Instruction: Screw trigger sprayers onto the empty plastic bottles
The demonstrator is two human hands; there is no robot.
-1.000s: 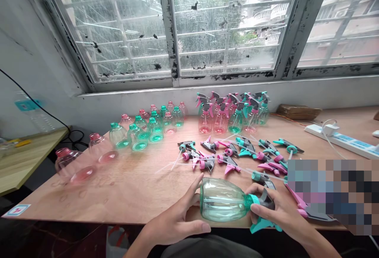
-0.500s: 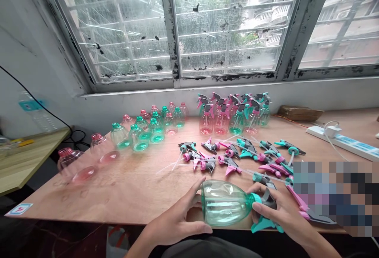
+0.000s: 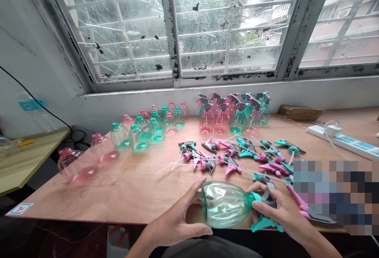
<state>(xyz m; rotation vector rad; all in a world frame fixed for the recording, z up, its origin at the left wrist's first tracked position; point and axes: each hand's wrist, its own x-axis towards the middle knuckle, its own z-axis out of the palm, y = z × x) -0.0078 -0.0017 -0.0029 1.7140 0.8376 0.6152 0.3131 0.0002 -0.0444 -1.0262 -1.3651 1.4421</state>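
A clear green spray bottle (image 3: 225, 204) lies sideways in the air at the table's front edge, its base to the left and its neck to the right. Around the base end curves my left hand (image 3: 180, 216), index finger at the upper rim and thumb at the lower; the other fingers are partly hidden. My right hand (image 3: 274, 206) is closed on the turquoise collar (image 3: 255, 198) of the sprayer head, thumb in front. Below that hand sticks out the turquoise trigger part (image 3: 266, 224). Just beyond the bottle lie several loose pink and turquoise sprayer heads (image 3: 229, 164) with thin tubes.
Open pink and green bottles (image 3: 140, 140) stand at the left of the wooden table (image 3: 127, 191). Bottles with sprayers fitted (image 3: 221, 121) are grouped against the window wall. To the right are a brown package (image 3: 300, 113) and a white power strip (image 3: 346, 142). A blurred patch covers the right front.
The reflections on the bottle have shifted, as if it turned slightly about its length, and its base end sits a touch lower. Both hands stay in nearly the same place.
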